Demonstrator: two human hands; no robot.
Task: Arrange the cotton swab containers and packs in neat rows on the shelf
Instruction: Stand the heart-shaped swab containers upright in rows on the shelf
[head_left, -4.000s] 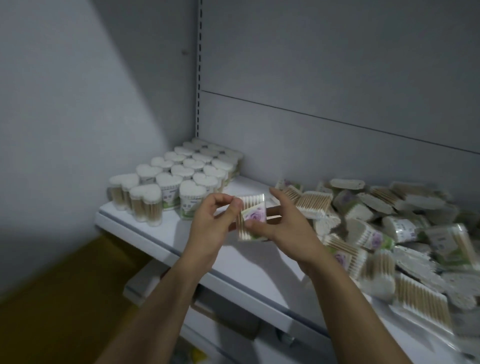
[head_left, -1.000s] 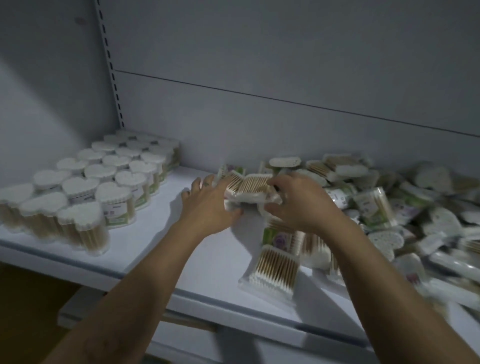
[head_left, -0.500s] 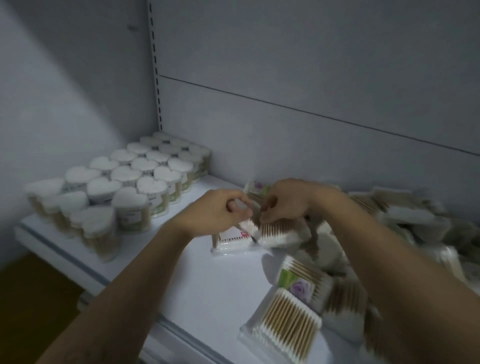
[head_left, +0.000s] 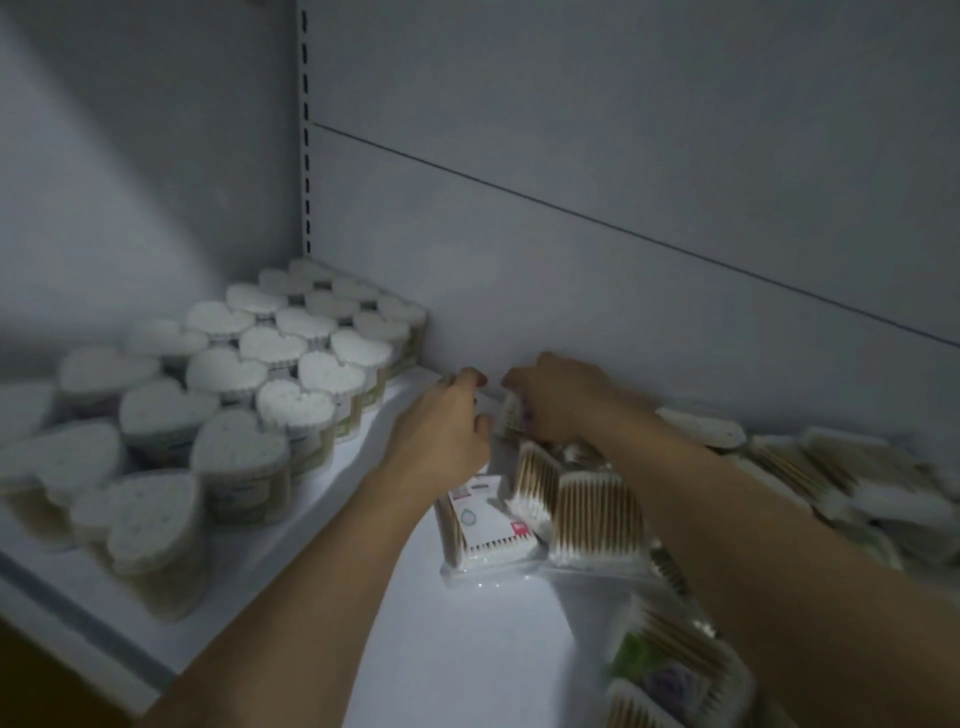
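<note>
Heart-shaped cotton swab containers (head_left: 291, 358) stand in neat rows at the left of the white shelf (head_left: 467, 654). Both my hands reach to the back wall. My right hand (head_left: 561, 400) grips a small cotton swab pack (head_left: 514, 415) that stands on edge near the wall. My left hand (head_left: 447, 431) is just left of that pack with its fingers curled and its thumb close to the pack's edge; whether it holds anything is unclear. A flat pack with a white label (head_left: 483, 530) lies under my wrists.
A loose pile of swab packs (head_left: 831, 483) covers the right side of the shelf, and more packs (head_left: 670, 670) lie near its front right. The grey back panel (head_left: 623, 312) and a slotted upright (head_left: 305, 156) close off the rear. The shelf's front edge (head_left: 78, 623) runs at lower left.
Both hands have moved from above the loose packs toward the back wall, carrying one small pack that now stands on edge there. The view has shifted closer and to the left.
</note>
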